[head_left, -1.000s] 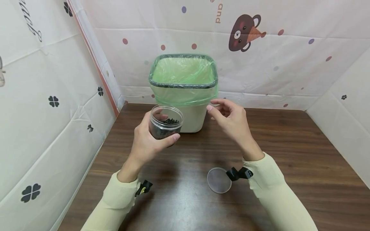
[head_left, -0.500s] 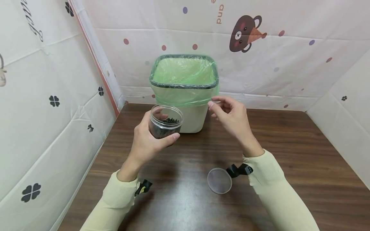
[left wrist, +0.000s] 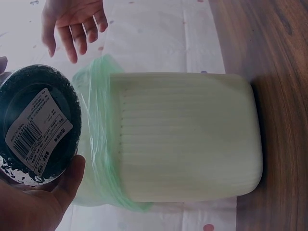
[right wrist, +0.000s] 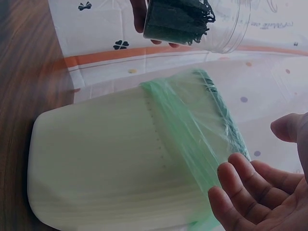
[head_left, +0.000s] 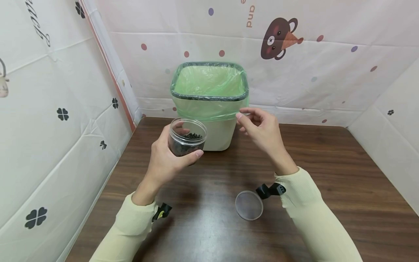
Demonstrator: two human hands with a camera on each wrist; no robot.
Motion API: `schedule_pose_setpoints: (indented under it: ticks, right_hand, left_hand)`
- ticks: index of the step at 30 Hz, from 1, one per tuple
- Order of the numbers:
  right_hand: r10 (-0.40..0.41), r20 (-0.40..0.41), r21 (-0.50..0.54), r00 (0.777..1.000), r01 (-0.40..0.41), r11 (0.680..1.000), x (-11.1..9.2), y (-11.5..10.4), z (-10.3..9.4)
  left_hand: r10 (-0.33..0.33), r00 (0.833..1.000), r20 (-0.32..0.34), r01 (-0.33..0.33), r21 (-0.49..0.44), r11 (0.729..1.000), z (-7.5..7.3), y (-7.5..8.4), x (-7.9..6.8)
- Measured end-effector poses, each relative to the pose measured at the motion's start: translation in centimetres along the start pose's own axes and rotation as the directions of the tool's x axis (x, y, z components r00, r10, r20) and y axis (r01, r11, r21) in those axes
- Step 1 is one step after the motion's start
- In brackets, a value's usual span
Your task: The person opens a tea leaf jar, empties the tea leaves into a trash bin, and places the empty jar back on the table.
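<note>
My left hand (head_left: 165, 156) grips a clear, lidless jar (head_left: 176, 140), thumb on the near side and fingers round the far side. Dark, thin dried shreds like loose tea (head_left: 194, 136) fill its lower part. The jar is tilted, held up in front of the bin; a barcode label (left wrist: 38, 131) shows on its base in the left wrist view. My right hand (head_left: 263, 131) hovers at the bin's right side with fingers loosely bent and nothing between them. On the table, a round translucent lid (head_left: 249, 205) lies near my right wrist.
A cream bin (head_left: 220, 135) stands at the back of the table against the printed cloth, lined with a green bag (head_left: 209, 109) folded over its dark rim. Printed sheets (head_left: 75, 91) wall the brown wooden table (head_left: 320, 160) on three sides.
My right hand has risen slightly beside the bin. The left hand keeps the jar at nearly the same place and tilt; the lid has not moved on the table.
</note>
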State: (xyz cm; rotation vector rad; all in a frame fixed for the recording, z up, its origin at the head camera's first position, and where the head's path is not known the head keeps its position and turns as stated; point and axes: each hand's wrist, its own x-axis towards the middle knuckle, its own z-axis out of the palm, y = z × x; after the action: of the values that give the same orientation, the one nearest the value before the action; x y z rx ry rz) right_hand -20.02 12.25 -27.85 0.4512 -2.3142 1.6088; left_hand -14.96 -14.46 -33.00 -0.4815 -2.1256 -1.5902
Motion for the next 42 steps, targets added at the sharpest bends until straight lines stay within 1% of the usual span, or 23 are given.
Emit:
schedule_pose_setpoints:
  ticks: [6, 13, 20, 31, 38, 42]
  right_hand:
    - [0.005, 0.006, 0.011, 1.000, -0.005, 1.000, 0.3, -0.1, -0.1]
    - [0.066, 0.018, 0.046, 0.998, -0.067, 0.997, 0.7, -0.2, -0.3]
    - [0.067, 0.022, 0.069, 0.998, -0.068, 0.995, 1.0, -0.1, -0.3]
    - [0.110, 0.035, 0.107, 0.993, -0.113, 0.988, 1.7, 0.1, -0.6]
    - [0.131, 0.049, 0.163, 0.990, -0.137, 0.977, 2.1, 0.3, -0.7]
    - [0.144, 0.056, 0.172, 0.988, -0.152, 0.973, 2.3, 0.3, -0.6]
  left_hand:
    - [-0.007, 1.000, 0.003, 0.007, 0.001, 1.000, -0.1, 0.2, 0.0]
    - [-0.009, 1.000, 0.004, 0.009, 0.002, 1.000, -0.1, 0.2, 0.1]
    - [0.002, 1.000, 0.001, -0.002, 0.008, 1.000, -0.1, 0.2, 0.3]
    - [0.005, 1.000, 0.006, -0.005, 0.025, 1.000, 0.0, 0.4, 0.5]
    - [0.002, 1.000, 0.006, -0.003, 0.035, 0.999, -0.1, 0.5, 0.5]
    - [-0.002, 1.000, 0.002, 0.002, 0.040, 0.999, -0.3, 0.4, 0.6]
